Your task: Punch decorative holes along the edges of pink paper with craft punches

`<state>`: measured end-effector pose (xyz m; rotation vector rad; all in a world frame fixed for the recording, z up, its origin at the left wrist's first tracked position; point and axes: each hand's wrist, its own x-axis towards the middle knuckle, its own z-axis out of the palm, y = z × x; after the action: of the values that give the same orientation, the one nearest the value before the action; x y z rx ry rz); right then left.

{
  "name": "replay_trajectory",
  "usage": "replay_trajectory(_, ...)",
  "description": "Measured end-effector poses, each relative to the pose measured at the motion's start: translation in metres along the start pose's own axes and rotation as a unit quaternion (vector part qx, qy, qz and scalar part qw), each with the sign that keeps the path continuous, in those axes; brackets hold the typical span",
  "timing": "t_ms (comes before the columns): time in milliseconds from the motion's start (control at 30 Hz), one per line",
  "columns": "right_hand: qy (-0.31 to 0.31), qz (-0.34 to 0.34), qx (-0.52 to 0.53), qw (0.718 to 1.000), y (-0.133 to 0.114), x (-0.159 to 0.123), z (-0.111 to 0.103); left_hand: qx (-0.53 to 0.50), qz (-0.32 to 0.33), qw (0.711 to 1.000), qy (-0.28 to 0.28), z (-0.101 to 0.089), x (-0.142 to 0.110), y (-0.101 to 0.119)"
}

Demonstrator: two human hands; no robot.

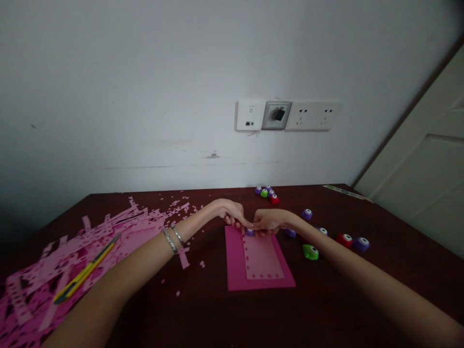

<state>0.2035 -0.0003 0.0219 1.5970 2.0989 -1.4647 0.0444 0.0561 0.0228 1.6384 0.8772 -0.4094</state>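
Observation:
A small purple craft punch (250,232) sits at the far edge of a light pink sheet (264,256), partly hidden by my fingers. My left hand (233,212) is closed on the punch from the left, its thumb meeting the other thumb above it. From the right, my right hand (268,220) is also closed at the punch and the sheet's far edge. Small punched shapes run along the sheet's left and near edges. Beneath it lies a larger, darker pink sheet (235,270).
Several punches lie to the right, including a green one (311,252) and a red one (344,240); more stand near the wall. Pink paper scraps (119,241) cover the table's left, with a yellow cutter knife (89,268) on them. Sockets (311,116) are on the wall.

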Motion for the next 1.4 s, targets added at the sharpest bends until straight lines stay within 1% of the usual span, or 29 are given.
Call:
replay_trajectory(133,0.018,0.017,-0.037,0.999,-0.008,-0.002,0.002,-0.001,0.011,1.000,-0.001,0.001,0.001,-0.001)
replay_trajectory(267,0.057,0.014,-0.062,0.996,-0.007,-0.002,0.006,-0.002,0.027,0.999,0.041,0.007,-0.001,-0.004)
replay_trajectory(433,0.103,-0.023,-0.059,0.993,0.004,0.002,0.011,0.000,0.050,0.990,0.135,0.024,-0.010,-0.010)
replay_trajectory(567,0.146,-0.035,-0.060,0.987,0.003,-0.003,0.013,0.040,0.094,0.966,0.238,0.037,-0.014,-0.015)
replay_trajectory(633,0.169,-0.035,-0.051,0.984,0.002,-0.006,0.014,0.088,0.122,0.944,0.295,0.043,-0.016,-0.016)
replay_trajectory(700,0.191,-0.040,-0.047,0.980,0.002,-0.007,0.015,0.143,0.145,0.910,0.362,0.053,-0.020,-0.015)
replay_trajectory(733,0.202,-0.043,-0.050,0.977,0.002,-0.007,0.016,0.172,0.150,0.888,0.400,0.060,-0.023,-0.013)
replay_trajectory(800,0.228,-0.054,-0.061,0.970,0.004,-0.006,0.018,0.235,0.158,0.835,0.473,0.081,-0.030,-0.011)
replay_trajectory(867,0.274,-0.074,-0.075,0.956,0.004,-0.006,0.021,0.319,0.181,0.778,0.511,0.106,-0.038,-0.010)
replay_trajectory(900,0.302,-0.085,-0.078,0.946,0.004,-0.007,0.022,0.362,0.198,0.754,0.511,0.119,-0.042,-0.010)
replay_trajectory(933,0.329,-0.097,-0.079,0.936,0.004,-0.009,0.022,0.404,0.215,0.738,0.496,0.132,-0.045,-0.012)
replay_trajectory(967,0.352,-0.111,-0.079,0.926,0.003,-0.012,0.022,0.434,0.225,0.727,0.482,0.143,-0.047,-0.014)
replay_trajectory(1033,0.373,-0.141,-0.083,0.913,0.002,-0.019,0.021,0.464,0.226,0.721,0.462,0.160,-0.050,-0.021)
replay_trajectory(1067,0.369,-0.158,-0.090,0.912,0.002,-0.022,0.020,0.468,0.218,0.725,0.457,0.165,-0.050,-0.025)
replay_trajectory(1133,0.338,-0.186,-0.110,0.916,0.004,-0.027,0.019,0.464,0.195,0.739,0.448,0.171,-0.049,-0.033)
replay_trajectory(1233,0.292,-0.208,-0.147,0.922,0.011,-0.028,0.019,0.455,0.169,0.763,0.427,0.172,-0.047,-0.042)
replay_trajectory(1300,0.288,-0.217,-0.176,0.916,0.015,-0.025,0.020,0.452,0.161,0.772,0.416,0.170,-0.047,-0.044)
replay_trajectory(1400,0.289,-0.221,-0.198,0.910,0.020,-0.019,0.023,0.446,0.153,0.779,0.412,0.169,-0.048,-0.044)
